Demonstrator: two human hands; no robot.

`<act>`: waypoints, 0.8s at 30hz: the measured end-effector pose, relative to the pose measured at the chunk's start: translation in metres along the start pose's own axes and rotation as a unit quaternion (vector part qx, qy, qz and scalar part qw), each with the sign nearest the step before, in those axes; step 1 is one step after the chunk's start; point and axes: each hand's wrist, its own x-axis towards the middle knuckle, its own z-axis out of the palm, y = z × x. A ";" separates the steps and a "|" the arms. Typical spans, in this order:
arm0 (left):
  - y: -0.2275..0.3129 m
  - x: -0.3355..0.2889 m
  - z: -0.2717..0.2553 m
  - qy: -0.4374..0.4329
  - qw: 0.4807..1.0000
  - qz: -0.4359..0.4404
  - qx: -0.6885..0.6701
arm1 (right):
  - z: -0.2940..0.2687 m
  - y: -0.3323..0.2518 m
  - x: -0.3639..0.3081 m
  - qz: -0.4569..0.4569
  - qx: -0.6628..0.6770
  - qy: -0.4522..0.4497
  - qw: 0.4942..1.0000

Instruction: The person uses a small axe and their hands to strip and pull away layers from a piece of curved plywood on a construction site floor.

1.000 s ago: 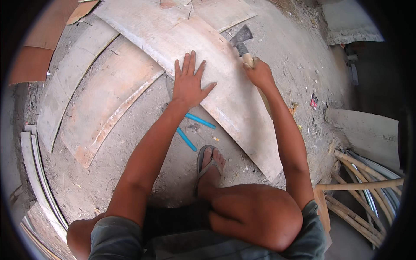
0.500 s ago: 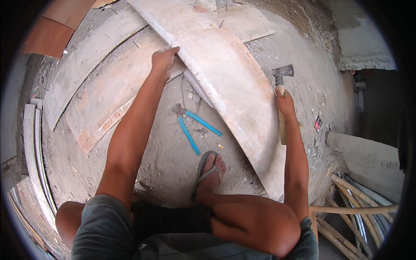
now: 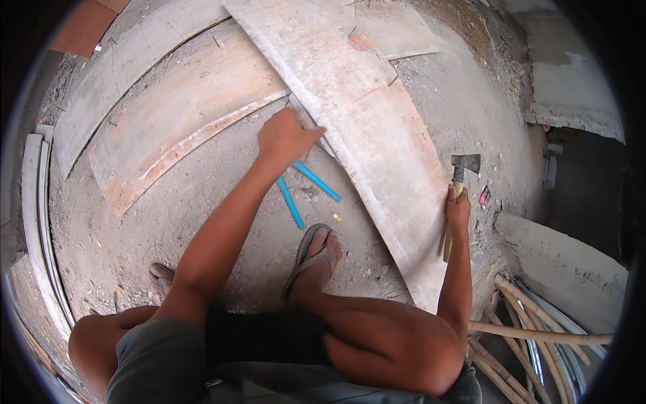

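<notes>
Long pale board (image 3: pixel 367 128) ran slantwise across the middle of the frame, from the top centre down toward the lower right, and lay between my two hands. Its left edge was right at my left hand (image 3: pixel 286 138), near the centre of the frame. My thumb reached out to that edge while the other fingers were bent with their tips out of sight, so I could not tell whether they had hold of the underside. A pale strip (image 3: pixel 304 118) showed below the board there, partly behind my knuckles.

Beside the board's right edge, lower in the frame, my right hand (image 3: pixel 459 207) was closed round the wooden handle of a hatchet (image 3: pixel 465 163). Its dark head stood above my fist, and the end of the handle showed below it, close along the board. One nail (image 3: pixel 353 31) stuck up from the board's upper part, and another (image 3: pixel 393 79) stood at its right edge.

Just below my left hand, two blue handles (image 3: pixel 317 181) of a tool lay on the dusty ground, its upper part hidden. My foot (image 3: pixel 313 269), in a grey flip-flop, was planted below them. A tan board (image 3: pixel 188 121) lay in the upper left, with a greyer board (image 3: pixel 134 60) beyond it. Bamboo poles (image 3: pixel 538 334) were heaped in the lower right.
</notes>
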 end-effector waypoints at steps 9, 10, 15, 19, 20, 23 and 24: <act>0.027 0.020 0.037 0.014 0.905 0.279 0.321 | 0.014 -0.016 0.000 0.001 -0.090 -0.005 0.996; 0.017 0.024 0.045 -0.047 0.914 0.248 0.319 | 0.008 -0.047 0.000 0.012 -0.072 0.011 0.997; 0.012 0.029 0.063 -0.032 0.908 0.247 0.337 | -0.042 -0.155 0.027 -0.031 0.232 -0.054 0.971; 0.036 0.042 0.044 -0.104 0.921 0.171 0.334 | -0.076 -0.216 0.057 -0.105 0.209 -0.078 0.969; 0.036 0.043 0.041 -0.104 0.925 0.178 0.320 | -0.083 -0.227 0.061 -0.103 0.213 -0.078 0.968; 0.029 0.041 0.030 -0.101 0.926 0.198 0.307 | -0.084 -0.250 0.072 -0.124 0.240 -0.069 0.960; 0.027 0.040 0.028 -0.098 0.922 0.217 0.304 | -0.078 -0.253 0.077 -0.138 0.223 -0.042 0.964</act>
